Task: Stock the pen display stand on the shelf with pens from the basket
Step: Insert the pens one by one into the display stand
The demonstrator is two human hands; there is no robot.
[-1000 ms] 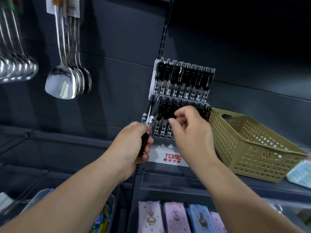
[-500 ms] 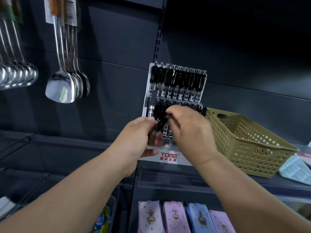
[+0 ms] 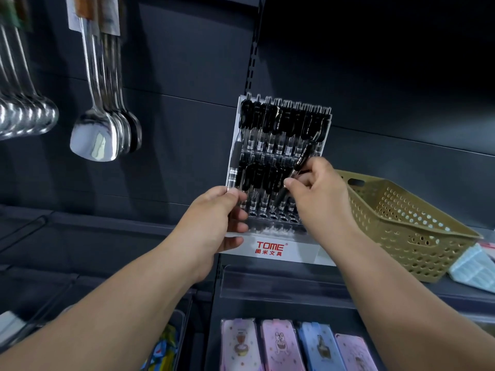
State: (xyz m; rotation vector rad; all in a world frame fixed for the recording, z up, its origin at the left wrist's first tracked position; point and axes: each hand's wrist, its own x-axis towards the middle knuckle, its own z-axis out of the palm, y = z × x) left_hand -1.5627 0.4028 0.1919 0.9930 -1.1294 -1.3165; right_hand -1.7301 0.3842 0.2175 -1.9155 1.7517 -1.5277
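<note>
The clear acrylic pen display stand [image 3: 270,246] with a red TOME label stands on the shelf, its two upper rows filled with black pens [image 3: 284,124]. My left hand [image 3: 214,218] grips a black pen [image 3: 233,167] upright at the stand's left edge. My right hand [image 3: 318,191] pinches another black pen [image 3: 300,167], tilted, its tip down toward the open holes of the front row. The tan perforated basket [image 3: 396,220] sits just right of the stand; its inside is hidden.
Metal spoons and ladles [image 3: 99,135] hang on the dark back panel at left. Pastel pencil cases [image 3: 284,346] lie on the shelf below. A light blue pack [image 3: 474,269] lies right of the basket.
My right hand has taken one pen from the left hand and carried it right, over the front row. My left hand has stayed at the stand's left edge with its remaining pen.
</note>
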